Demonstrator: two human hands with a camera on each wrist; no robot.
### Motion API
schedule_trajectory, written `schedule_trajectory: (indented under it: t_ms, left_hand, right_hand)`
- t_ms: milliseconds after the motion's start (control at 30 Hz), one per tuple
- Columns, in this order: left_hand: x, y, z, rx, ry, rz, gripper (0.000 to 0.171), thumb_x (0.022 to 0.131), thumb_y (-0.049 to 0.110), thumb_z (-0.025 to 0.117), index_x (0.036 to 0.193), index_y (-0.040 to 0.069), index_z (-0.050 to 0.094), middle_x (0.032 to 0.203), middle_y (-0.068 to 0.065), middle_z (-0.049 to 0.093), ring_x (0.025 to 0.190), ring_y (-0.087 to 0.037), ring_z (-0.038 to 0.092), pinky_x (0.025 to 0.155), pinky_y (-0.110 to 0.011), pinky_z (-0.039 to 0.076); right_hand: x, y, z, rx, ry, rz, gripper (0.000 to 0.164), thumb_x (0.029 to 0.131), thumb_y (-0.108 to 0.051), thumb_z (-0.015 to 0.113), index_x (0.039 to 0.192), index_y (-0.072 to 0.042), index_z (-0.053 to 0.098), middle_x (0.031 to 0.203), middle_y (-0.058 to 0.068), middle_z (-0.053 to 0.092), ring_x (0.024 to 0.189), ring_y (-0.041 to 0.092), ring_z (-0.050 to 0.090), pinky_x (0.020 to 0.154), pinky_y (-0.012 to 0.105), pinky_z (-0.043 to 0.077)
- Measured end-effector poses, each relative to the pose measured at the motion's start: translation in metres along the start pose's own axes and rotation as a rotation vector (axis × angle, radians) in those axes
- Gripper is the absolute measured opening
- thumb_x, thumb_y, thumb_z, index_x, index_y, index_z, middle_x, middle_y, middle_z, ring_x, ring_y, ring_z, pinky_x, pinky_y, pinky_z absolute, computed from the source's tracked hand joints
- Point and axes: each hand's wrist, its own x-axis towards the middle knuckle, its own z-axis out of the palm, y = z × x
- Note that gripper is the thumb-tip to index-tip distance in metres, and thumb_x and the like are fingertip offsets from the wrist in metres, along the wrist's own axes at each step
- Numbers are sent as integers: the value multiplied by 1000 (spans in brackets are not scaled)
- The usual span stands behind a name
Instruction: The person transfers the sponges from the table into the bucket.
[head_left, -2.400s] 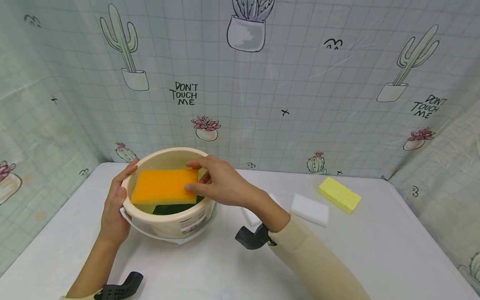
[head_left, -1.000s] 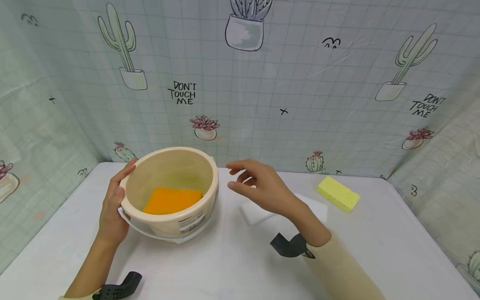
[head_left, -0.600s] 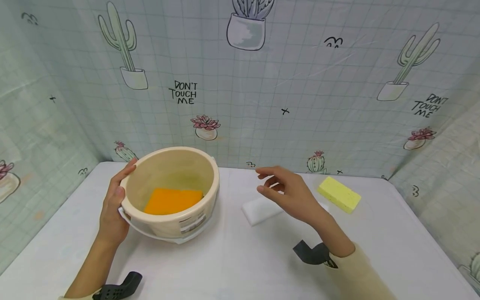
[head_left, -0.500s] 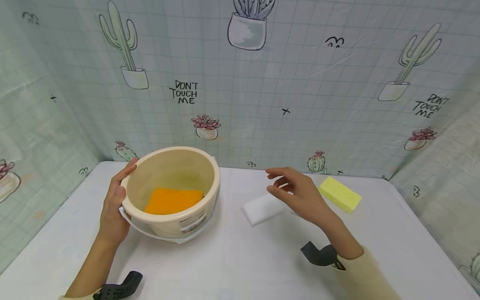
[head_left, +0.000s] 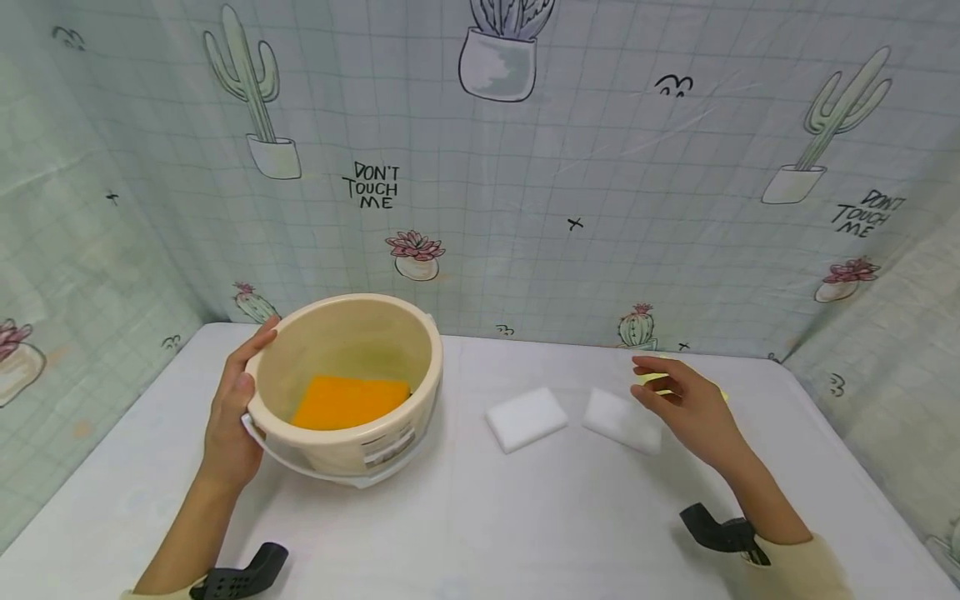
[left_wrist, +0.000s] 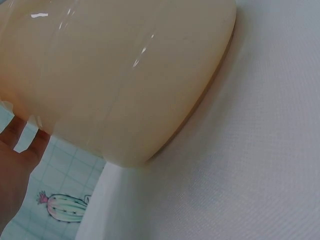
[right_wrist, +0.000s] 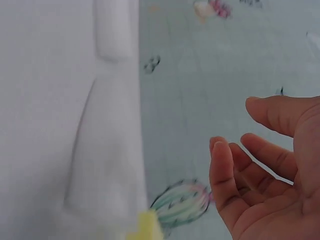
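Note:
On the left of the table stands a cream bucket (head_left: 322, 454) with a white handle (head_left: 360, 481). My left hand (head_left: 234, 417) grips its left side at the rim; in the left wrist view the fingers (left_wrist: 37, 146) reach round the bucket wall. Inside lies an orange sponge (head_left: 348, 402). Over at the right, my right hand (head_left: 693, 408) hovers with loosely bent fingers and nothing between them. It overlaps a yellow sponge (right_wrist: 146, 227), mostly hidden behind it in the head view. In the right wrist view, thumb and fingertips are well apart.
Two white sponges (head_left: 527, 419) (head_left: 624, 419) lie flat between bucket and right hand. The white table (head_left: 487, 533) ends at a cloth backdrop (head_left: 480, 183) printed with cacti, which also hangs at both sides.
The right hand let the orange sponge down into the bucket, then moved right across the white sponges to the yellow one. The left hand stays on the bucket.

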Motion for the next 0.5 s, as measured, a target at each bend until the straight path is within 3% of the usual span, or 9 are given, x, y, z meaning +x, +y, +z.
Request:
schedule_trajectory:
  t_ms: [233, 367, 500]
  left_hand:
    - [-1, -2, -1, 23, -5, 6, 52, 99, 27, 38, 143, 0, 35, 155, -4, 24, 140, -24, 20, 108, -22, 29]
    - [-1, -1, -1, 25, -8, 7, 52, 99, 27, 37, 143, 0, 34, 155, -4, 23, 140, -24, 20, 107, -22, 30]
    - [0, 0, -1, 36, -8, 2, 52, 100, 28, 37, 144, 0, 33, 155, -4, 23, 141, -23, 19, 108, -22, 28]
  right_hand:
    - [-17, 45, -14, -44, 45, 178, 49, 93, -35, 62, 133, -7, 53, 128, 16, 55, 103, 27, 60, 70, 9, 47]
    - [-22, 65, -23, -54, 47, 214, 52, 95, -37, 59, 134, -4, 51, 137, 20, 47, 109, 37, 57, 68, 8, 45]
    - [-26, 80, -29, -45, 63, 264, 56, 94, -41, 58, 136, -5, 50, 137, 20, 47, 101, 9, 59, 66, 9, 45]
